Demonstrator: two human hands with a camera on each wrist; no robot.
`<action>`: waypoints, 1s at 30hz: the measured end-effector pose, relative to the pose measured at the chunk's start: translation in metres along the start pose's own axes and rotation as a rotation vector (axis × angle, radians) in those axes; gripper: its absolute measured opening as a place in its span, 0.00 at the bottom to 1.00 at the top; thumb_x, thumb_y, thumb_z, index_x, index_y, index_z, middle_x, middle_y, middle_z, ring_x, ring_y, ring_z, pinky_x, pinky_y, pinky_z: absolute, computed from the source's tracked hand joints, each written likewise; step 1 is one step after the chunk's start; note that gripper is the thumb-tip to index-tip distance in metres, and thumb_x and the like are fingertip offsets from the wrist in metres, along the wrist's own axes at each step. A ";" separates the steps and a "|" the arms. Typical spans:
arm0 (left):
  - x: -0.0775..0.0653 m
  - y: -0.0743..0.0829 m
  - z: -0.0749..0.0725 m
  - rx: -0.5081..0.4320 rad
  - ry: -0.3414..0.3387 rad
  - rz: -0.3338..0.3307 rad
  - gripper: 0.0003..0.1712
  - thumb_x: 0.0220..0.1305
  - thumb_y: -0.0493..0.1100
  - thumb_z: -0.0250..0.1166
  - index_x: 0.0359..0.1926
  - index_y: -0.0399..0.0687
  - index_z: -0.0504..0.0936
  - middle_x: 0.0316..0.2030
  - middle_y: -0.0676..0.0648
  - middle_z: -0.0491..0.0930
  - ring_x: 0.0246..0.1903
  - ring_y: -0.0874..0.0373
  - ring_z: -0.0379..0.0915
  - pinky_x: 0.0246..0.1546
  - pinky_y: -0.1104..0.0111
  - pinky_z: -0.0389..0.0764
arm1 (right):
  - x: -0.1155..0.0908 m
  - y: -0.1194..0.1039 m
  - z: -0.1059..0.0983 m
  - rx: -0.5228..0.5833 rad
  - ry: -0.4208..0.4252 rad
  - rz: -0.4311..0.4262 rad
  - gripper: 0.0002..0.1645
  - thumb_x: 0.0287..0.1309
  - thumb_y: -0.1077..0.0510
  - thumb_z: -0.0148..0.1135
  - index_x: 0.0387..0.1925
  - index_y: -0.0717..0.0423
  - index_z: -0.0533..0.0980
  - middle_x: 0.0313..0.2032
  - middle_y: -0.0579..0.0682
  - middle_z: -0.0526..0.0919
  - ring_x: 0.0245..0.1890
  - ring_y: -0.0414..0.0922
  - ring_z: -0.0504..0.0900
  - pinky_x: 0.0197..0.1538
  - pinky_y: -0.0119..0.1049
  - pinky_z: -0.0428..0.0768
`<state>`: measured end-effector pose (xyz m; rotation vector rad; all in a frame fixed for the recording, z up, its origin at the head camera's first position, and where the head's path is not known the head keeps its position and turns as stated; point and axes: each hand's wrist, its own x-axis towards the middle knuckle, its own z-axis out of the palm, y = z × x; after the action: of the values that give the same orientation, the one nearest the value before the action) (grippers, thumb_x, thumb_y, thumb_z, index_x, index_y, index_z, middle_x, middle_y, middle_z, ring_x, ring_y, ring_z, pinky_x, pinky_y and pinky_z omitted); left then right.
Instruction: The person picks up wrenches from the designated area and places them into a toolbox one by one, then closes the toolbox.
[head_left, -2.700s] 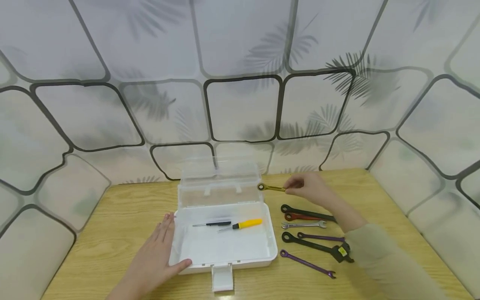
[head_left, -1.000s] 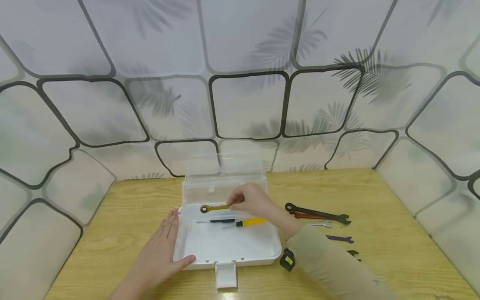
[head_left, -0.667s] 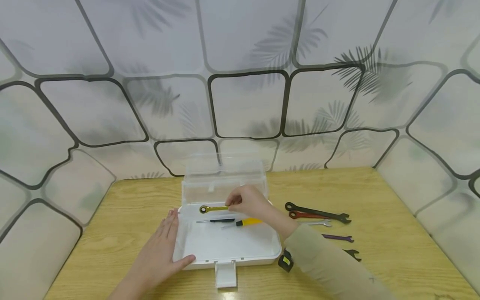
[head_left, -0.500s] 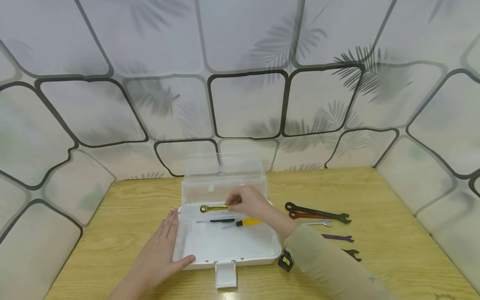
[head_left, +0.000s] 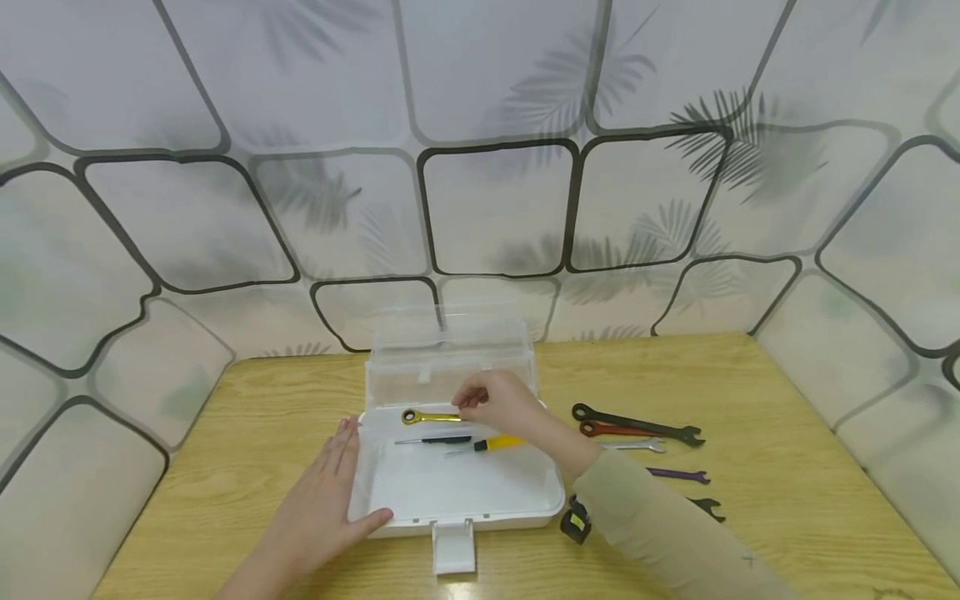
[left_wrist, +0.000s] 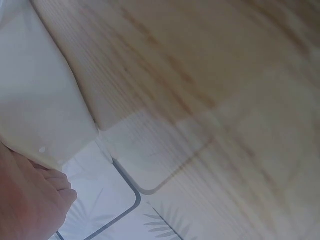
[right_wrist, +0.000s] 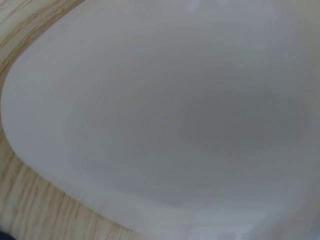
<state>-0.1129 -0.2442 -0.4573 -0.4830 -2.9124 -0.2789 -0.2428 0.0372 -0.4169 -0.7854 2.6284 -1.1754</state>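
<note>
My right hand point(head_left: 498, 404) reaches over the back of a white plastic toolbox point(head_left: 517, 521), thumb and fingertips together at the near end of a gold ratcheting wrench point(head_left: 427, 417). The wrench's ring end points left; its other end is hidden behind the hand. In front of it in the box lie a thin black screwdriver point(head_left: 447, 439) and a yellow-handled screwdriver point(head_left: 501, 443), partly covered by my right wrist. My left hand point(head_left: 322, 487) rests along the box's left side with straight fingers, thumb on the front rim. The right wrist view shows mostly blurred box wall point(right_wrist: 100, 115).
Right of the box lie a black wrench point(head_left: 637, 422), a red wrench point(head_left: 618, 430), a silver wrench point(head_left: 637, 446), a purple wrench point(head_left: 678, 475) and a small black tape measure point(head_left: 576, 523), several partly under the sleeve. The clear lid point(head_left: 450, 337) stands raised; the latch point(head_left: 454, 550) hangs forward.
My right hand has carried the gold wrench left from above the table into the box, lowering it behind the screwdrivers. Over the last half second it has hardly moved. The left hand stays put.
</note>
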 end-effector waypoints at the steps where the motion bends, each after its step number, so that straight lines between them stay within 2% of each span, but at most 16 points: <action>1: 0.000 0.000 0.000 0.001 0.003 0.003 0.68 0.62 0.74 0.68 0.80 0.25 0.55 0.83 0.32 0.53 0.81 0.35 0.54 0.86 0.61 0.46 | -0.001 0.000 -0.001 0.001 0.009 -0.001 0.06 0.61 0.65 0.75 0.40 0.55 0.88 0.37 0.47 0.91 0.37 0.38 0.83 0.48 0.30 0.87; 3: 0.001 0.001 0.001 0.000 0.007 0.010 0.68 0.62 0.74 0.68 0.80 0.25 0.56 0.83 0.32 0.53 0.81 0.35 0.54 0.86 0.60 0.48 | -0.002 0.000 -0.002 0.002 0.024 -0.001 0.05 0.62 0.64 0.75 0.40 0.55 0.89 0.37 0.47 0.91 0.37 0.38 0.83 0.48 0.30 0.87; 5: 0.002 0.001 0.002 0.002 0.009 0.017 0.67 0.62 0.73 0.68 0.80 0.25 0.56 0.83 0.32 0.53 0.81 0.35 0.54 0.83 0.52 0.57 | -0.004 -0.001 -0.004 0.002 0.039 -0.002 0.05 0.62 0.64 0.75 0.39 0.54 0.89 0.37 0.47 0.91 0.38 0.39 0.83 0.48 0.31 0.86; 7: 0.002 0.001 0.002 0.003 0.012 0.023 0.67 0.62 0.73 0.68 0.79 0.24 0.56 0.83 0.32 0.53 0.81 0.36 0.54 0.82 0.49 0.61 | -0.005 -0.002 -0.006 0.000 0.048 -0.006 0.05 0.62 0.64 0.75 0.39 0.54 0.89 0.37 0.47 0.91 0.38 0.39 0.83 0.48 0.31 0.86; 9: 0.002 0.001 0.003 -0.001 0.017 0.025 0.67 0.62 0.73 0.68 0.79 0.24 0.57 0.82 0.31 0.54 0.81 0.35 0.54 0.85 0.56 0.52 | -0.007 -0.002 -0.008 0.012 0.047 -0.008 0.05 0.63 0.64 0.74 0.40 0.54 0.89 0.37 0.47 0.91 0.39 0.39 0.83 0.49 0.30 0.86; 11: 0.001 0.001 0.004 0.001 0.025 0.030 0.67 0.62 0.73 0.69 0.78 0.23 0.57 0.82 0.30 0.54 0.81 0.35 0.55 0.86 0.67 0.38 | -0.008 -0.002 -0.010 0.017 0.047 -0.025 0.05 0.64 0.64 0.74 0.40 0.55 0.89 0.38 0.48 0.91 0.39 0.39 0.84 0.49 0.30 0.86; 13: 0.001 0.000 0.005 0.003 0.033 0.033 0.67 0.62 0.73 0.69 0.78 0.23 0.57 0.82 0.30 0.55 0.80 0.34 0.55 0.81 0.77 0.26 | -0.010 -0.002 -0.011 0.022 0.044 -0.037 0.05 0.64 0.64 0.73 0.41 0.55 0.89 0.38 0.48 0.91 0.39 0.39 0.84 0.49 0.29 0.86; 15: 0.000 0.000 0.006 0.006 0.040 0.034 0.67 0.61 0.72 0.69 0.78 0.22 0.58 0.81 0.29 0.55 0.80 0.33 0.56 0.77 0.82 0.20 | -0.012 -0.001 -0.014 0.022 0.050 -0.059 0.05 0.65 0.64 0.73 0.41 0.57 0.89 0.39 0.49 0.92 0.38 0.39 0.85 0.48 0.29 0.86; 22: -0.002 -0.002 0.006 -0.002 0.021 0.019 0.67 0.61 0.72 0.69 0.78 0.22 0.56 0.82 0.29 0.53 0.80 0.33 0.54 0.78 0.81 0.21 | -0.020 0.003 -0.024 0.056 0.076 -0.071 0.07 0.66 0.64 0.71 0.44 0.57 0.89 0.41 0.50 0.92 0.39 0.39 0.85 0.48 0.29 0.86; 27: -0.003 -0.002 0.006 -0.003 0.014 0.017 0.67 0.62 0.73 0.68 0.79 0.22 0.56 0.82 0.29 0.52 0.81 0.33 0.54 0.81 0.77 0.25 | -0.027 0.010 -0.033 0.091 0.091 -0.030 0.07 0.67 0.62 0.71 0.45 0.55 0.89 0.42 0.49 0.91 0.40 0.40 0.85 0.47 0.31 0.86; 30: -0.003 -0.002 0.005 0.001 0.026 0.025 0.67 0.62 0.72 0.68 0.78 0.22 0.56 0.82 0.29 0.53 0.80 0.33 0.55 0.81 0.78 0.25 | -0.031 0.016 -0.038 0.108 0.102 -0.014 0.07 0.68 0.62 0.71 0.45 0.56 0.88 0.44 0.49 0.91 0.42 0.41 0.85 0.49 0.33 0.85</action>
<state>-0.1118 -0.2454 -0.4630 -0.5115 -2.8794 -0.2775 -0.2361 0.0866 -0.4048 -0.7435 2.6169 -1.3827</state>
